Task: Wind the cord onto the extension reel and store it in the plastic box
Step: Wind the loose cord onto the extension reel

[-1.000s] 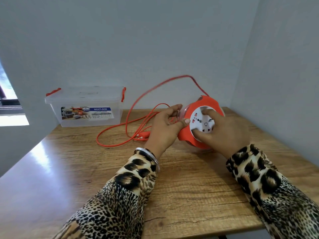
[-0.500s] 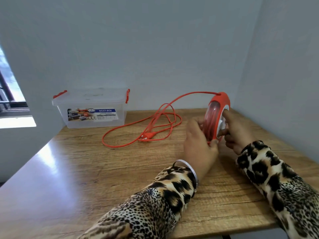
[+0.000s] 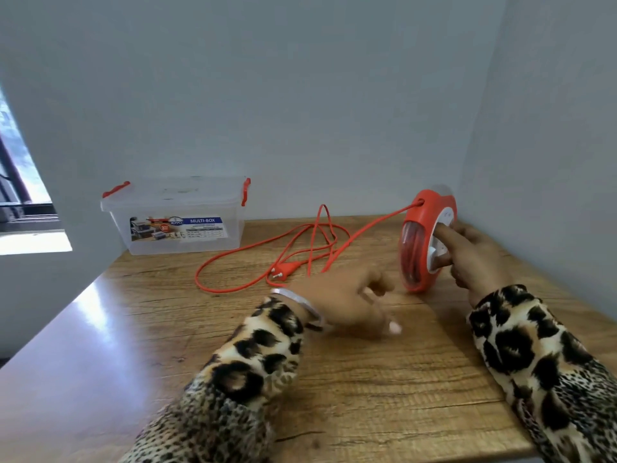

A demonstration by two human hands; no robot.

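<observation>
The orange extension reel point(image 3: 419, 242) stands on its edge at the table's far right, its white socket face turned right. My right hand point(image 3: 474, 259) holds that face, index finger laid across it and thumb lower down. The orange cord point(image 3: 233, 255) leaves the reel's top and lies in loose loops on the table, with its plug point(image 3: 283, 271) among them. My left hand point(image 3: 347, 302) is blurred, low over the table just left of the reel, fingers loose and holding nothing. The clear plastic box point(image 3: 180, 235) with red latches stands lidded at the back left.
The wooden table point(image 3: 367, 379) sits in a corner: a grey wall point(image 3: 551, 162) runs close behind and right of the reel. A window point(image 3: 20, 182) is at the far left. The table's left part is glossy.
The reel went from lying tilted toward me to standing on edge further right. My left hand let go of it and dropped toward the table. More cord has been drawn in.
</observation>
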